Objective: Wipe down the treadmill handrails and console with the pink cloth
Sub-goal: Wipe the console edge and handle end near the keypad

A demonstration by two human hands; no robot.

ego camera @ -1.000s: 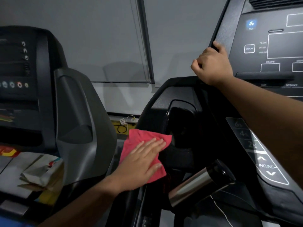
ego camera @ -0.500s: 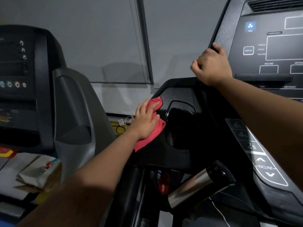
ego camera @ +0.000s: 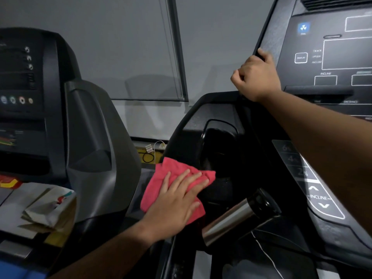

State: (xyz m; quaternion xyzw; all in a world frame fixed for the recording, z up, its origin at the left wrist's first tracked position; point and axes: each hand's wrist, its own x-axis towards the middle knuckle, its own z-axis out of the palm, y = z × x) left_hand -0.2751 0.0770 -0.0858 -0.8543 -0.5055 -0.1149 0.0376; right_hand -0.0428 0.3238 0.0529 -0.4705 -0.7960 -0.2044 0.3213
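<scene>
Left hand: The left hand [ego camera: 177, 204] lies flat at lower centre of the frame, fingers straight and spread. It presses the pink cloth [ego camera: 159, 184] against the treadmill's dark moulded housing; the grip is wide, with nothing curled round the fabric.
Pink cloth: Crumpled under the palm and fingers, at lower centre. Its folds show above and left of the hand, and its right corner reaches the lower rim of the cup holder [ego camera: 217, 150].
Right hand: The right hand [ego camera: 257, 77] sits at upper right, fingers curled round the left edge of the console [ego camera: 342, 53]. The grip is closed on that edge, and the forearm runs off the right side of the frame.
Console: A dark panel at upper right with a blue fan button and white-outlined display boxes.
Incline keypad: The incline keypad [ego camera: 318, 196] lies at right, below the forearm, showing up and down arrows and percentage keys.
Chrome bar: A chrome bar [ego camera: 231, 220] with a black end tilts up to the right, near the cloth's lower corner.
Neighbouring machine: A second machine [ego camera: 96, 148] in grey and black fills the left of the frame, with folded papers [ego camera: 46, 210] on its ledge at lower left.
Background: A grey blind [ego camera: 130, 47] hangs at upper centre; a coiled cable [ego camera: 149, 156] lies by the wall at centre.
</scene>
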